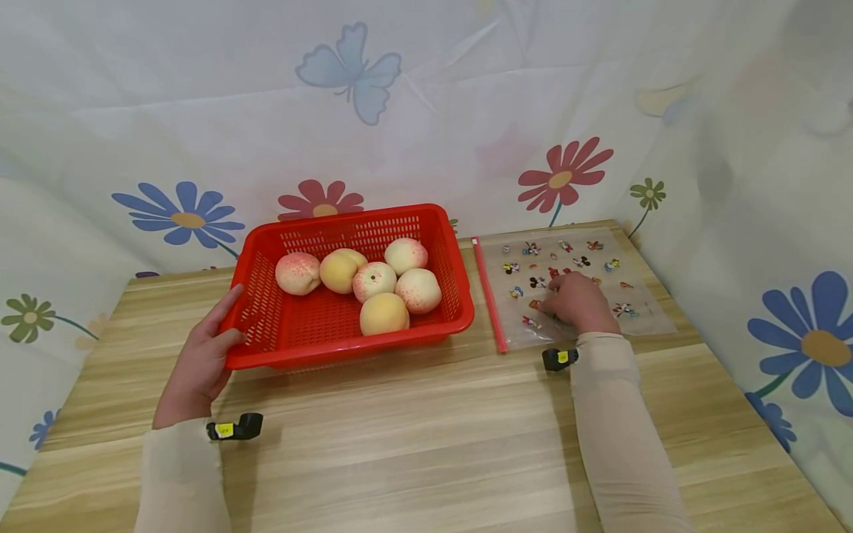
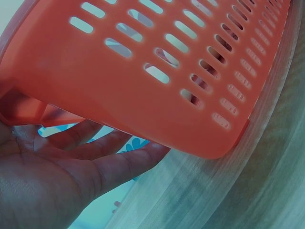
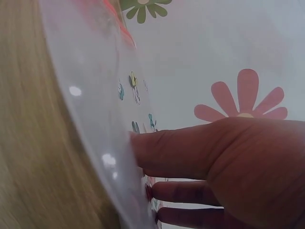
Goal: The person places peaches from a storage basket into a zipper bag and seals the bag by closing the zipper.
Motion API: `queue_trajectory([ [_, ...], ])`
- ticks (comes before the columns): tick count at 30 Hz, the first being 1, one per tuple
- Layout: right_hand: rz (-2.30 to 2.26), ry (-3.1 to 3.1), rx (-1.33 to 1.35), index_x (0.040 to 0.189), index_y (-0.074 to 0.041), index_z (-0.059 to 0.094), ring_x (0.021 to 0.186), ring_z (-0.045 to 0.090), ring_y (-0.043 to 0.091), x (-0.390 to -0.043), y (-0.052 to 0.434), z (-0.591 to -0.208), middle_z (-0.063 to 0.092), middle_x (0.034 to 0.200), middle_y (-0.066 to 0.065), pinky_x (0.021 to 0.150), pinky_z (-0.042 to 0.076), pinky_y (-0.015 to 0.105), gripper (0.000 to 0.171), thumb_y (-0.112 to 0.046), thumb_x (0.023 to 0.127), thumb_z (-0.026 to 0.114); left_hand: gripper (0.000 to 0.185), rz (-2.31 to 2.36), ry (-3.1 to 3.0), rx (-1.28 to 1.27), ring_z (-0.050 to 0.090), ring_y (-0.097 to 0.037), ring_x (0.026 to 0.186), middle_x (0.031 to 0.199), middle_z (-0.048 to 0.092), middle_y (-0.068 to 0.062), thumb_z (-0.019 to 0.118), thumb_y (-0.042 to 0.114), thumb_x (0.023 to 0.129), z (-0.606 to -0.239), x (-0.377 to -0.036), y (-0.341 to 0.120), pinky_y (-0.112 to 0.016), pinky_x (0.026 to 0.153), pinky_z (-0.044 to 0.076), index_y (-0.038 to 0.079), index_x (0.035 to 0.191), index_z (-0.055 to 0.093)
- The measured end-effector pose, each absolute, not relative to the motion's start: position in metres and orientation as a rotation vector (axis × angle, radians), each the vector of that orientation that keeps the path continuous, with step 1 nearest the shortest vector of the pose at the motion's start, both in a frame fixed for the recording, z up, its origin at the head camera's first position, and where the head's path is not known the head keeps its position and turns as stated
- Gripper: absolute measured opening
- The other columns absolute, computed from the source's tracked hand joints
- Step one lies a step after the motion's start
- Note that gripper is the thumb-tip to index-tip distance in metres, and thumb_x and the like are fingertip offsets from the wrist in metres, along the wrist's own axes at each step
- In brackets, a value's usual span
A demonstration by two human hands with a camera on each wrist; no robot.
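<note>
A slotted red basket (image 1: 353, 346) of 6 pinkish or yellow peaches (image 1: 375, 282) meets the unclenched left hand (image 1: 201, 357), the relaxed right hand (image 1: 583, 302) touching a clear cartoon-printed zip bag (image 1: 543, 268) on the counter (image 1: 406, 429).

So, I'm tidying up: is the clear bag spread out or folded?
Spread out: the clear bag lies flat on the wooden table, its cartoon figures showing across it and its red strip straight along one edge.

Wood-grain table (image 1: 400, 444), flowered backdrop (image 1: 220, 133), butterfly print (image 1: 355, 74)
</note>
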State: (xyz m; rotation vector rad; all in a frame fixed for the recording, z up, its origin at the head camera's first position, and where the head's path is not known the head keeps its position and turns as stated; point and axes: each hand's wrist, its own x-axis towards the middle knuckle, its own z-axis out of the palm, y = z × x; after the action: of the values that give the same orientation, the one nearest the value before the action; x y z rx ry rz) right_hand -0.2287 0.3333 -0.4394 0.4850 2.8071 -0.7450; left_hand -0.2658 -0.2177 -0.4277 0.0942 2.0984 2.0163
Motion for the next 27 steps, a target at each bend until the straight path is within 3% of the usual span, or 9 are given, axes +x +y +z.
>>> queue_trajectory([
  [27,-0.719,2.847,0.418,0.130,0.001,0.057,0.112,0.053,0.035,-0.2294,0.3336,-0.4382,0.056,0.130,0.023,0.099,0.045,0.054,0.049,-0.021,0.087,0.067,0.070,2.027,2.086,0.078,0.046,-0.014,0.117,0.163,0.011,-0.004,0.040,-0.001,0.097,-0.4276,-0.2662,-0.2169,-0.028,0.079,0.057,0.039,0.152,0.024],
])
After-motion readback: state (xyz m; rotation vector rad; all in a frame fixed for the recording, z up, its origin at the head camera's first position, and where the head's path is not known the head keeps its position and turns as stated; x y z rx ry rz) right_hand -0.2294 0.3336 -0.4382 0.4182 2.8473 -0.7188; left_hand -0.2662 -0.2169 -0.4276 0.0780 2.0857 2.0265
